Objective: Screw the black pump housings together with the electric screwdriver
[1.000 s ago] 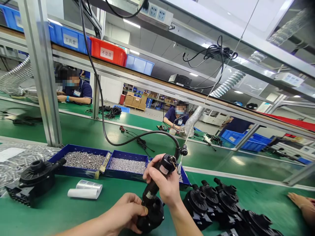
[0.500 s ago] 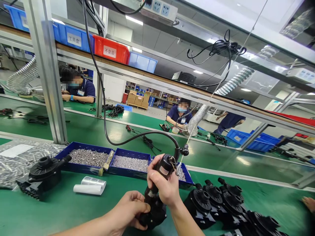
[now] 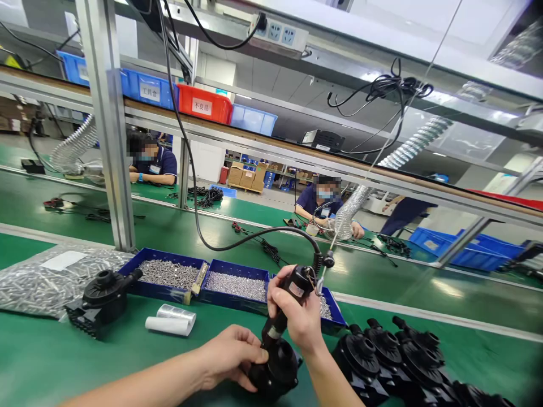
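My right hand (image 3: 297, 316) is wrapped round a black electric screwdriver (image 3: 292, 291) that hangs on a cable and points down. Its tip meets a black pump housing (image 3: 275, 370) on the green table mat. My left hand (image 3: 231, 356) grips that housing from the left side and steadies it. Just behind the hands lie shallow blue trays (image 3: 169, 274) filled with small silver screws.
A row of black pump housings (image 3: 382, 356) lies at the right, another single one (image 3: 99, 299) at the left. A white roll (image 3: 169, 323) and a bag of screws (image 3: 38, 277) lie left. An aluminium post (image 3: 110, 130) stands behind. Other people sit across the conveyor (image 3: 254, 237).
The view has swung to the left and slightly up. A hand at the right edge has gone from sight. My hands keep the same hold on the screwdriver and housing.
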`<action>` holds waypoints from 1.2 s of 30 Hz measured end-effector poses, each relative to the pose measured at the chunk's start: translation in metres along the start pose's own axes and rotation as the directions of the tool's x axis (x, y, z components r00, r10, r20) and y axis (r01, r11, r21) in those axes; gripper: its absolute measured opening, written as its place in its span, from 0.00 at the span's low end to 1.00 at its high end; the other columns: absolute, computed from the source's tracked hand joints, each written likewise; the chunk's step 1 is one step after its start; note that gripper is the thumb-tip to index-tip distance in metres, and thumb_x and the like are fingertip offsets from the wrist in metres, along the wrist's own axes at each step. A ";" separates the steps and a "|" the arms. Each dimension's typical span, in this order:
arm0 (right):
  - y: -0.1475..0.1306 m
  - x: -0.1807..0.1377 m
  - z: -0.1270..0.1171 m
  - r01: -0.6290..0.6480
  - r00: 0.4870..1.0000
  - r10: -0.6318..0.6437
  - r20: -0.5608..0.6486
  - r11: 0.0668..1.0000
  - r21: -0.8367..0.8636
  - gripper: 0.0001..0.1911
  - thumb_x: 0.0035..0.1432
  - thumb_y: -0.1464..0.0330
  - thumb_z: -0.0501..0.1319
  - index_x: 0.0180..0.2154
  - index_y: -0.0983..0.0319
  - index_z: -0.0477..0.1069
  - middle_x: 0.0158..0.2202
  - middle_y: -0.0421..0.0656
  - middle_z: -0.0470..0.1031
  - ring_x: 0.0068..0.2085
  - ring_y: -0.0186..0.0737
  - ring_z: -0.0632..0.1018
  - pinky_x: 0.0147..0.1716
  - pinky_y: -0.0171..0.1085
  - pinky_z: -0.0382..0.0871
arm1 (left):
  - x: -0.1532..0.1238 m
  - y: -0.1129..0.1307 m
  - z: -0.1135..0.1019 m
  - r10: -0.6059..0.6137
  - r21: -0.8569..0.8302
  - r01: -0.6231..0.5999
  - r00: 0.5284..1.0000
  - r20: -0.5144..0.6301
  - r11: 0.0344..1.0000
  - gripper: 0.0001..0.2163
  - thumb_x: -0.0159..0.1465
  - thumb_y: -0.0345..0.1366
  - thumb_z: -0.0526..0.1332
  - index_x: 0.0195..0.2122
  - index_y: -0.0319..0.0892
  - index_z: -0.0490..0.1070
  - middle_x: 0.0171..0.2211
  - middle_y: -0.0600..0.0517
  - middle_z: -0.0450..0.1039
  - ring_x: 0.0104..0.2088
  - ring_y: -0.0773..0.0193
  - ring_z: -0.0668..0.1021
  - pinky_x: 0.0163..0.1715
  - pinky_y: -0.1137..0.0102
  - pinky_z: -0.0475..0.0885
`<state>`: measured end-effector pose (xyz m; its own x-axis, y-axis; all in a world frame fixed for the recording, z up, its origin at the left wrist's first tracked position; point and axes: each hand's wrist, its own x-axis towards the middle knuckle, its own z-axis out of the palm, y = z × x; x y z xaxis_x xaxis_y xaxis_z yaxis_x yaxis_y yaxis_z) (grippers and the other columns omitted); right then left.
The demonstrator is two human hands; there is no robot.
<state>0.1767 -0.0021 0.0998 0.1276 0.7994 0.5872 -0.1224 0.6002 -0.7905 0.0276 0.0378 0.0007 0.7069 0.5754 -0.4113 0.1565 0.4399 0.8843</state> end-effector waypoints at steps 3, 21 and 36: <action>-0.002 0.001 -0.004 0.053 0.997 -0.059 -0.044 0.992 -0.117 0.08 0.68 0.66 0.67 0.44 0.59 0.70 0.30 0.39 0.75 0.23 0.34 0.74 0.24 0.32 0.70 | 0.002 0.015 -0.025 0.120 0.504 -0.082 0.992 -0.043 0.860 0.15 0.70 0.48 0.58 0.43 0.40 0.70 0.32 0.49 0.76 0.27 0.63 0.78 0.32 0.66 0.81; -0.002 0.004 -0.003 0.100 0.994 -0.107 -0.027 0.979 -0.178 0.07 0.68 0.67 0.68 0.43 0.59 0.71 0.27 0.38 0.75 0.23 0.35 0.75 0.23 0.32 0.73 | 0.002 0.014 -0.038 0.257 0.988 0.145 0.955 -0.152 0.044 0.14 0.61 0.17 0.58 0.39 0.35 0.82 0.44 0.35 0.81 0.48 0.39 0.83 0.49 0.55 0.75; -0.003 0.005 -0.001 0.074 0.957 -0.156 -0.243 0.946 -0.315 0.12 0.66 0.62 0.70 0.40 0.61 0.72 0.25 0.38 0.74 0.24 0.38 0.74 0.25 0.36 0.72 | 0.016 -0.016 -0.005 -0.152 0.124 0.161 0.985 -0.075 0.979 0.09 0.59 0.28 0.57 0.23 0.42 0.62 0.22 0.53 0.65 0.14 0.68 0.66 0.12 0.74 0.57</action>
<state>0.1783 0.0005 0.1051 0.3802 0.6648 0.6430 0.2033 0.6181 -0.7594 0.0329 0.0435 -0.0208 0.6211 0.5518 -0.5566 0.3522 0.4379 0.8272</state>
